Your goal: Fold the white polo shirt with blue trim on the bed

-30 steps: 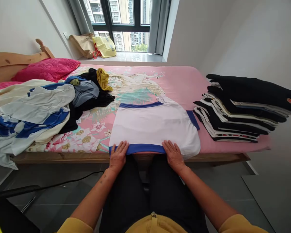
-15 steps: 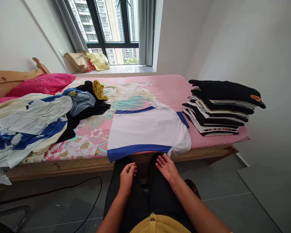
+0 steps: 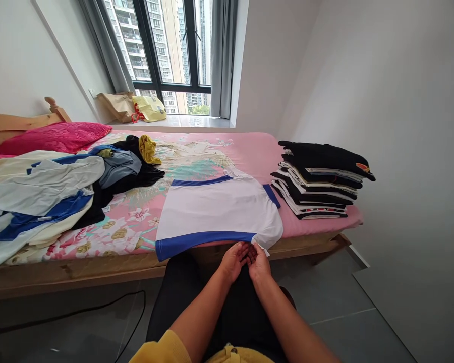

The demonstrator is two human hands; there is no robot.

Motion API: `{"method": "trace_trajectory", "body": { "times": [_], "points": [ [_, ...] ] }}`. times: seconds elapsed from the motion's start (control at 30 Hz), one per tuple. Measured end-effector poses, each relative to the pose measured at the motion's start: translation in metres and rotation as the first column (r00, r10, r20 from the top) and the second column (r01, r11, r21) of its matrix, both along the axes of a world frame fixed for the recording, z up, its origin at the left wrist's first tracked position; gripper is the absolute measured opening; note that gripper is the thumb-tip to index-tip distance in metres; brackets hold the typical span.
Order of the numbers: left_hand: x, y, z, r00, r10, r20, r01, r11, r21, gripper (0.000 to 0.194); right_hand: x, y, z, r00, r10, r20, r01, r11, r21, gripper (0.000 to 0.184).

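Observation:
A white shirt with blue bands (image 3: 215, 209) lies flat on the pink bed (image 3: 257, 151), its blue hem at the bed's near edge. My left hand (image 3: 232, 259) and my right hand (image 3: 259, 262) meet just below the shirt's near right corner, fingers curled together. They touch each other and the shirt's hanging white corner. I cannot make out whether either hand grips the cloth.
A stack of folded dark and white clothes (image 3: 320, 181) sits on the bed's right end. A heap of unfolded clothes (image 3: 53, 191) covers the left side, beside a pink pillow (image 3: 49, 136). Bags (image 3: 136, 107) rest on the window sill. A cable (image 3: 79, 312) runs across the floor.
My hands left the shirt's hem, dropped to my lap, then came together under the shirt's near right corner. The view has pulled back and tilted up.

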State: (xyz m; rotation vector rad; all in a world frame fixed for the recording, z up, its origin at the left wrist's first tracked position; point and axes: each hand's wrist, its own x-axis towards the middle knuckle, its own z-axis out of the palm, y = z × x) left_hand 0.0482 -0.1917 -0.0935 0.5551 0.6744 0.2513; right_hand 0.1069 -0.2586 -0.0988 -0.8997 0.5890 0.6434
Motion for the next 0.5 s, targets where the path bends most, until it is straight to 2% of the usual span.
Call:
{"method": "trace_trajectory", "body": {
  "times": [0.1, 0.2, 0.37, 0.5],
  "points": [
    [0.015, 0.002, 0.003, 0.993, 0.118, -0.006, -0.118, 0.990, -0.080, 0.008, -0.001, -0.001, 0.000, 1.000, 0.000, 0.028, 0.000, 1.000, -0.004, 0.016],
    [0.026, 0.007, 0.004, 0.975, 0.220, -0.040, -0.223, 0.965, -0.136, 0.006, -0.006, 0.005, 0.001, 0.999, 0.023, 0.039, -0.026, 0.998, 0.054, 0.015],
    [0.033, 0.008, 0.006, 0.960, 0.266, -0.086, -0.278, 0.940, -0.196, 0.005, -0.012, 0.026, 0.002, 0.997, 0.051, 0.064, -0.064, 0.970, 0.235, 0.016],
    [0.025, 0.019, 0.008, 0.929, 0.350, -0.123, -0.369, 0.904, -0.214, 0.007, -0.008, 0.029, -0.006, 0.998, 0.068, 0.009, -0.068, 0.972, 0.223, 0.013]
  ]
}}
